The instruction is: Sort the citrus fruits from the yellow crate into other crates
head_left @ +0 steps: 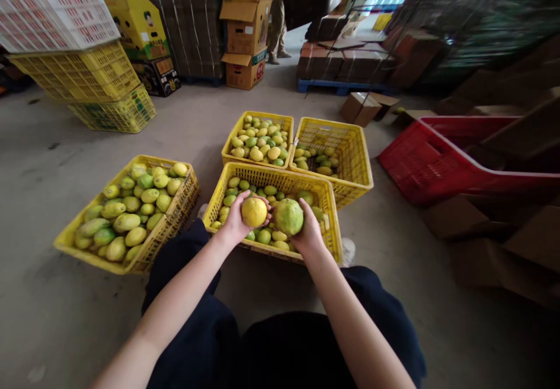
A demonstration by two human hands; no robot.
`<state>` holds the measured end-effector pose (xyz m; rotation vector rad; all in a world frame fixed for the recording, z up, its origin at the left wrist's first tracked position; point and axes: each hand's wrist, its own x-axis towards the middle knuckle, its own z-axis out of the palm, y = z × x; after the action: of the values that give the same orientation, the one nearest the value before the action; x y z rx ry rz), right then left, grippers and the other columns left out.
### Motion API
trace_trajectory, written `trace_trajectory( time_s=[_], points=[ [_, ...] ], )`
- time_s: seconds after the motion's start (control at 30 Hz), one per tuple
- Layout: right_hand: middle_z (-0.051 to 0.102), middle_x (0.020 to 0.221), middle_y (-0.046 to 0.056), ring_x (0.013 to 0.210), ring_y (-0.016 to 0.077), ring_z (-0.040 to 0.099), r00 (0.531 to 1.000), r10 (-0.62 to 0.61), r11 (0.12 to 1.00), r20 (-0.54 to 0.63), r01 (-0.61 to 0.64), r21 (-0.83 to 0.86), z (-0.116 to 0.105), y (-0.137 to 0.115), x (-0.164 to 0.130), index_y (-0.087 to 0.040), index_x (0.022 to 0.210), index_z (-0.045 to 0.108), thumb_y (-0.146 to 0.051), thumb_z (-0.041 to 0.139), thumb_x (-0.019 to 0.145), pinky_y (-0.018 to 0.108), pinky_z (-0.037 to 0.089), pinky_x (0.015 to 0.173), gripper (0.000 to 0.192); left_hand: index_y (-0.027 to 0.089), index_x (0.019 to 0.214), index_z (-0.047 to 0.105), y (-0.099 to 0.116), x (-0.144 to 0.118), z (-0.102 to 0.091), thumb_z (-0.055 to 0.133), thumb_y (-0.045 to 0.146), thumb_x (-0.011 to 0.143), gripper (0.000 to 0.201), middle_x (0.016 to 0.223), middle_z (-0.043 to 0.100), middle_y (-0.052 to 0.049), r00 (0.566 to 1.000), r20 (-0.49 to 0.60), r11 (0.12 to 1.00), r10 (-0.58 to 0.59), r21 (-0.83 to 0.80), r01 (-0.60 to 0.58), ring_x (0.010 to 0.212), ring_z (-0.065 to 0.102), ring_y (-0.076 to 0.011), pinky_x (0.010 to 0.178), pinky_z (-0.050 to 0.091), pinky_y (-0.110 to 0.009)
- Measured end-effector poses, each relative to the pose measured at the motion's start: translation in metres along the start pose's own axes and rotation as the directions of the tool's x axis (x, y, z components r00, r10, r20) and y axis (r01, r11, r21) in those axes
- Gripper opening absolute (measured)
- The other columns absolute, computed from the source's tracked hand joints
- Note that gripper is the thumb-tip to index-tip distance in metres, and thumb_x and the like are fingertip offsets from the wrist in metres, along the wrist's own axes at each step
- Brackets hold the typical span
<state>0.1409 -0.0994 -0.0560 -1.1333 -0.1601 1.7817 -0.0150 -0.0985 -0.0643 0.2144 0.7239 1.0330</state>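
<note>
My left hand (236,218) is closed round a yellow lemon (254,211). Beside it, my right hand (308,229) grips a larger, mostly green lemon (287,217) with some yellow on its skin. Both fruits are held up side by side above a yellow plastic crate (273,251), which stands between my feet. Green and yellowish lemons (263,237) lie in that crate, partly hidden by my hands. To the left, another yellow crate (177,217) is heaped with bigger yellow-green lemons (126,222).
Beyond the near crate stand a crate of small lemons (224,151) and a less filled one (356,150). A red crate (406,164) and cardboard boxes (455,220) lie right. Stacked crates (83,74) rise at the back left; a person (277,21) stands far back.
</note>
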Motion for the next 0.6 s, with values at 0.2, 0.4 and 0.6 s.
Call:
trace_trajectory(
  time_s=[0.2, 0.4, 0.6],
  points=[
    [0.073, 0.069, 0.005, 0.059, 0.0205, 0.068, 1.000, -0.011, 0.996, 0.003, 0.010, 0.093, -0.002, -0.002, 0.000, -0.020, 0.088, 0.064, -0.035, 0.045, 0.095, 0.029, 0.055, 0.050, 0.025, 0.014, 0.128, 0.061, 0.001, -0.005, 0.007, 0.037, 0.033, 0.099, 0.041, 0.086, 0.073, -0.008, 0.997, -0.074, 0.998, 0.015, -0.068, -0.020, 0.070, 0.072, -0.0199, 0.063, 0.062, -0.031],
    [0.071, 0.071, 0.004, 0.066, 0.0212, 0.068, 0.992, 0.124, 0.972, -0.037, -0.114, 0.204, -0.003, -0.003, 0.003, -0.022, 0.099, 0.064, -0.033, 0.040, 0.098, 0.032, 0.059, 0.055, 0.026, 0.005, 0.131, 0.055, 0.001, -0.003, 0.010, 0.039, 0.038, 0.101, 0.047, 0.085, 0.071, -0.014, 0.976, -0.186, 0.976, -0.109, -0.208, 0.070, 0.082, 0.074, -0.0230, 0.056, 0.061, -0.022],
    [0.071, 0.075, 0.008, 0.069, 0.0202, 0.069, 0.977, 0.211, 0.960, -0.013, -0.204, 0.193, -0.006, -0.002, 0.005, -0.019, 0.104, 0.064, -0.037, 0.040, 0.100, 0.024, 0.056, 0.049, 0.031, 0.006, 0.120, 0.058, -0.001, 0.000, 0.011, 0.037, 0.040, 0.103, 0.044, 0.081, 0.068, -0.012, 0.969, -0.216, 0.981, -0.117, -0.179, 0.078, 0.074, 0.072, -0.0198, 0.054, 0.060, -0.020]
  ],
)
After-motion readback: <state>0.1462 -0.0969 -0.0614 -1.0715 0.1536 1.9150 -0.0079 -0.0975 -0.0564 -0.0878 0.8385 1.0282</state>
